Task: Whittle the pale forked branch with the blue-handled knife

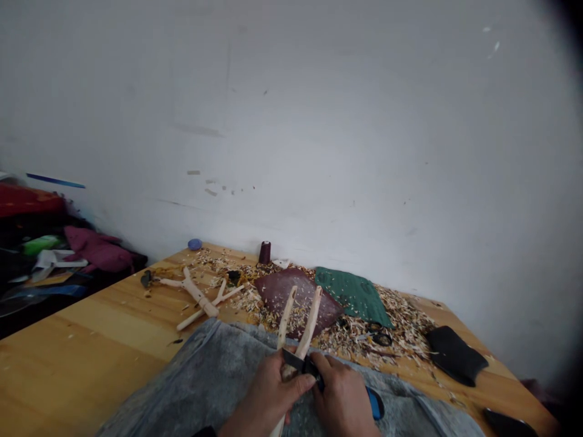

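My left hand (269, 383) is closed around the lower part of a peeled forked stick (308, 328), whose two pale prongs point up and away from me. In my right hand (341, 388) is a utility knife (376, 403) with a black and blue handle. Its dark blade lies across the stick, close to where the prongs meet. The left thumb reaches to the knife's front end, and I cannot tell whether it presses on it. Under both hands spreads a grey cloth (214, 370).
Wood shavings (405, 315) cover much of the wooden table (91, 346), around a maroon sheet (273, 285) and a green sheet (353, 294). More peeled forked sticks (198, 297) lie at left. A thread cone (265, 252) stands by the wall; a black pad (455, 355) lies at right.
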A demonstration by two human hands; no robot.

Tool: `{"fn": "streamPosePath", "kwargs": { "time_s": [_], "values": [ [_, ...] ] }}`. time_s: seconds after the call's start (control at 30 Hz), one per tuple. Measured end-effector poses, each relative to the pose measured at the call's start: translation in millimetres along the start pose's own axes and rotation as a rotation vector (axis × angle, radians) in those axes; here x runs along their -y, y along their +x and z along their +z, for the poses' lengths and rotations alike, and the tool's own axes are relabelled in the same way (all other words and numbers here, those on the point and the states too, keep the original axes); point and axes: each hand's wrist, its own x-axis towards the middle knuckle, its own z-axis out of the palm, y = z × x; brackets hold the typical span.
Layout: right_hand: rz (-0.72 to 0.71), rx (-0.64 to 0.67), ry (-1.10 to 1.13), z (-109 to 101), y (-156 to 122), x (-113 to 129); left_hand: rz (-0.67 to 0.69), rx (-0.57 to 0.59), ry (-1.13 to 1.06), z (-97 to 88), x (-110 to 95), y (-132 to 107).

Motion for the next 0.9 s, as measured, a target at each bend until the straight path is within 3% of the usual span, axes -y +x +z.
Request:
{"fn": "streamPosePath", "kwargs": {
  "time_s": [0.1, 0.23, 0.4, 0.67, 0.9],
  "values": [
    [0.006, 0.037, 0.028, -1.7, 0.5, 1.3, 0.007, -0.019, 0.04, 0.1, -0.5, 1.1],
    [0.028, 0.064, 0.013, -3.5, 0.4, 3.3, 0.115, -0.076, 0.101, -0.5, -5.1, 0.0],
    [0.041, 0.063, -0.059, -3.7, 0.2, 5.3, 0.187, -0.057, 0.123, -1.0, -7.2, -2.0],
    [0.058, 0.001, -0.198, 0.9, -2.3, 4.6, 0.061, -0.059, 0.121, 2.6, -6.2, -3.6],
    [0.061, -0.024, -0.218, -1.0, -3.8, 5.8, 0.021, -0.154, 0.189, 4.0, -6.4, -2.9]
  ]
}}
